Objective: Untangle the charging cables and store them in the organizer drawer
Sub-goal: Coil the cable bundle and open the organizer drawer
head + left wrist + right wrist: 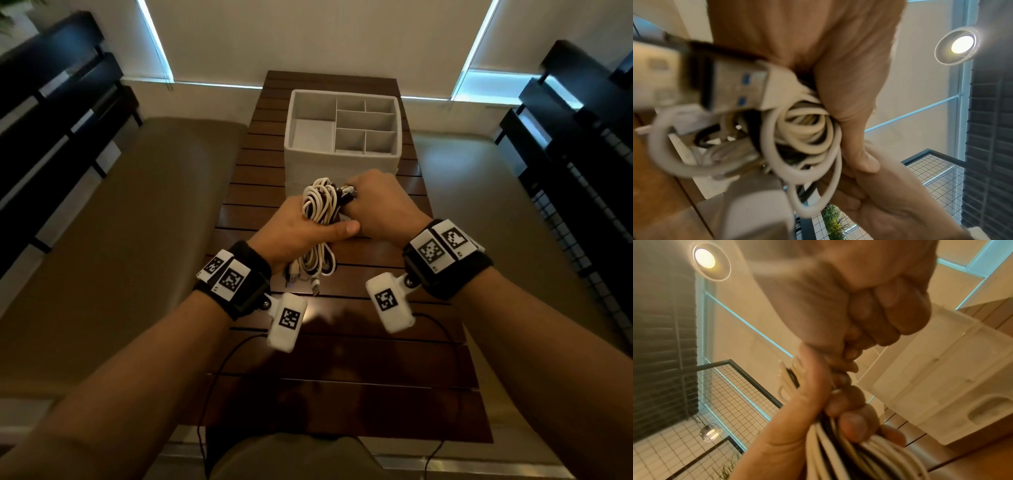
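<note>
A long, narrow worktop (376,359) of dark brown wooden slats runs away from the person, its surface glossy with reflections. At its far end stands a pale grey organizer (342,161), open on top and split into one large compartment on the left and smaller ones on the right. Two thin black wires (219,370) trail across the near slats.

A beige bench (130,212) runs along the left of the slatted wooden desk (346,404). Dark shelving (582,144) stands to the right, and a round ceiling lamp (960,44) glows overhead.
</note>
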### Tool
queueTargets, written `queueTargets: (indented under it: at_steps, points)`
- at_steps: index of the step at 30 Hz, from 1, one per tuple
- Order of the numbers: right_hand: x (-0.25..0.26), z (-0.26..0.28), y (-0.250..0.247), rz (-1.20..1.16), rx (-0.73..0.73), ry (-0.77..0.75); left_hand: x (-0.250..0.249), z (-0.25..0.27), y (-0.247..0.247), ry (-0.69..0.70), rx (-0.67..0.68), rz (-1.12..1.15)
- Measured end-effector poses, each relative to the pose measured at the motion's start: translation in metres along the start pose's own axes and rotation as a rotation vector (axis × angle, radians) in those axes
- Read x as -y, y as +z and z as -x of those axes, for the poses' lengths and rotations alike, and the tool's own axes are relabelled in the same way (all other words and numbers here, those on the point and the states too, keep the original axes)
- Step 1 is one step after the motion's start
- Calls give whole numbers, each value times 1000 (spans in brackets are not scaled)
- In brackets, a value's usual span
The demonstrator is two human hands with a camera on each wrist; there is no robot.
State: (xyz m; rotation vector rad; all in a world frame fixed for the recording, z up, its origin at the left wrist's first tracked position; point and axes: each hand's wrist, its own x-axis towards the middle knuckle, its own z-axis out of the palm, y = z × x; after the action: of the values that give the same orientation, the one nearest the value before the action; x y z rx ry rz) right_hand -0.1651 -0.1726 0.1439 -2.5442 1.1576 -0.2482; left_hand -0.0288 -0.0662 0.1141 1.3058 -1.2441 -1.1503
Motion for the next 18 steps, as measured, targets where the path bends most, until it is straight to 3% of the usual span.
queueTargets:
  at_steps: [4, 8, 10, 13, 15, 18]
  points:
    - [3, -1, 8, -75, 4, 73, 2, 1, -7, 2, 3, -74]
    - [3, -4, 4, -48, -33, -58, 8, -2, -1, -44, -196, -6]
    - [-4, -5, -5, -271, 8, -81, 11, -3, 2, -53, -272, 78]
    - [-18, 4, -9, -834, 93, -8, 14, -5, -2, -52, -334, 224]
    - [-17, 13, 2, -966, 151, 38, 11, -7, -5, -41, -349, 314]
    - [-3, 24, 27, -1028, 406, 30, 3, -12, -3, -5, -274, 371]
